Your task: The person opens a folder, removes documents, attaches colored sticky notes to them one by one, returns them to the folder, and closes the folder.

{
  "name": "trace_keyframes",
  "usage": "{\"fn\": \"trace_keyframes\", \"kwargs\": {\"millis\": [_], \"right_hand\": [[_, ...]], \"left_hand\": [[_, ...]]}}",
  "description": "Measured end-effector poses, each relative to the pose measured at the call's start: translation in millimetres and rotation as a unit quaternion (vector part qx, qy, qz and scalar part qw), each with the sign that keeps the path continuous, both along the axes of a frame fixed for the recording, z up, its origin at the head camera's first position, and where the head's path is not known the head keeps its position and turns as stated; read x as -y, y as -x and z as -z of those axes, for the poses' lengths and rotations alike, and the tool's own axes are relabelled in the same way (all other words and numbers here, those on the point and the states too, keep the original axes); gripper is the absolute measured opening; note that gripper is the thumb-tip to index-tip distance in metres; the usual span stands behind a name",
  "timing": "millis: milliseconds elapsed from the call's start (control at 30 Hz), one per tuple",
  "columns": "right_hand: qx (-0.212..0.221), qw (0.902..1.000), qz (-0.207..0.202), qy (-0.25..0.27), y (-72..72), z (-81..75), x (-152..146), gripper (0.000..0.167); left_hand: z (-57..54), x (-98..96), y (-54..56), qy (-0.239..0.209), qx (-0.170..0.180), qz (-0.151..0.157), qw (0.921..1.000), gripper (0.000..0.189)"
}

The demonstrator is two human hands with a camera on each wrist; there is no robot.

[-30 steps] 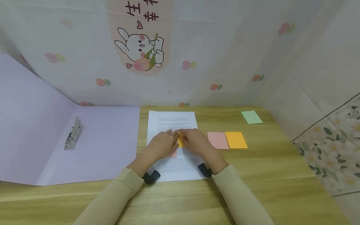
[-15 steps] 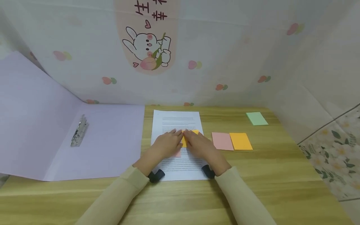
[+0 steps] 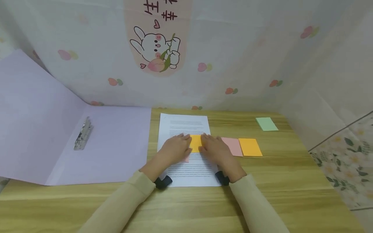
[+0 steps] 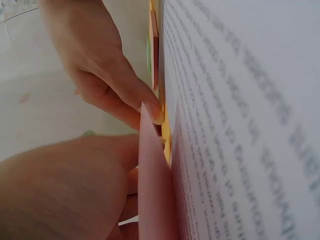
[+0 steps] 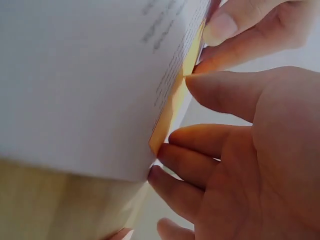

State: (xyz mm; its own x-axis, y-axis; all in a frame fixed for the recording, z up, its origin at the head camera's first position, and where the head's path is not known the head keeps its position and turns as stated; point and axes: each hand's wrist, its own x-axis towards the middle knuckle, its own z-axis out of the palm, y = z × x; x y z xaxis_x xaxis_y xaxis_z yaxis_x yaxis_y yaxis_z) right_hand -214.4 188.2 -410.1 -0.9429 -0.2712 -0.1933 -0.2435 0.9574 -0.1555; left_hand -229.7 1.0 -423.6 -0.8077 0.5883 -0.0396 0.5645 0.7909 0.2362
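Observation:
A printed sheet of paper (image 3: 186, 171) lies flat before me. On it is an orange sticky note (image 3: 195, 143), with the fingertips of both hands at it. My left hand (image 3: 175, 148) rests over its left part, fingers extended. A pink sticky note (image 4: 156, 185) on the sheet is mostly covered by that hand in the head view, and its edge lifts in the left wrist view. Toward the orange note's right edge, my right hand (image 3: 216, 149) presses with its fingers spread; the right wrist view shows those fingertips (image 5: 167, 151) along the note.
Right of the sheet lie a pink sticky-note pad (image 3: 232, 146) and an orange pad (image 3: 250, 147), side by side. Farther back is a green pad (image 3: 266, 124). An open lilac folder (image 3: 116, 145) with a metal clip (image 3: 84, 133) covers the left side. Patterned cloth hangs behind.
My right hand has slid rightward across the orange note, away from the left hand, showing more of the note between them. The left hand stays on the sheet. The head view shifts slightly.

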Motion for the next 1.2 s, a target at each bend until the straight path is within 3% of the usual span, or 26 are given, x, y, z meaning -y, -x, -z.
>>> {"fn": "trace_keyframes", "kwargs": {"millis": [200,300,400,533,633,833,1067,1200], "right_hand": [[0.010,0.9999,0.001,0.012,-2.6,0.1,-1,0.059],[0.022,0.9993,0.002,0.031,-3.2,2.0,3,0.060],[0.037,0.9966,0.011,0.072,-1.0,1.5,10,0.060],[0.047,0.9837,0.049,0.167,6.4,-6.6,3,0.057],[0.026,0.9711,0.077,0.224,12.6,-14.5,-22,0.052],[-0.005,0.9474,0.168,0.273,31.0,-19.5,-95,0.051],[-0.034,0.9374,0.262,0.227,41.3,-23.8,-172,0.052],[-0.030,0.9376,0.300,0.172,40.7,-21.5,-209,0.063]], "left_hand": [[4.7,4.4,-0.7,-0.029,0.006,0.008,0.9995,0.053],[9.2,9.5,-2.9,-0.023,0.011,-0.003,0.9997,0.057],[13.0,17.1,-5.3,-0.017,0.009,-0.018,0.9996,0.057],[15.1,21.5,-5.7,-0.026,-0.004,-0.020,0.9995,0.056],[14.9,18.2,-4.5,-0.032,-0.011,-0.014,0.9993,0.055],[12.8,9.8,-3.4,-0.016,-0.002,-0.014,0.9998,0.056],[7.9,1.5,-2.7,-0.016,0.000,-0.005,0.9999,0.054],[-4.2,-7.8,-10.2,-0.011,-0.006,0.015,0.9998,0.049]]}}
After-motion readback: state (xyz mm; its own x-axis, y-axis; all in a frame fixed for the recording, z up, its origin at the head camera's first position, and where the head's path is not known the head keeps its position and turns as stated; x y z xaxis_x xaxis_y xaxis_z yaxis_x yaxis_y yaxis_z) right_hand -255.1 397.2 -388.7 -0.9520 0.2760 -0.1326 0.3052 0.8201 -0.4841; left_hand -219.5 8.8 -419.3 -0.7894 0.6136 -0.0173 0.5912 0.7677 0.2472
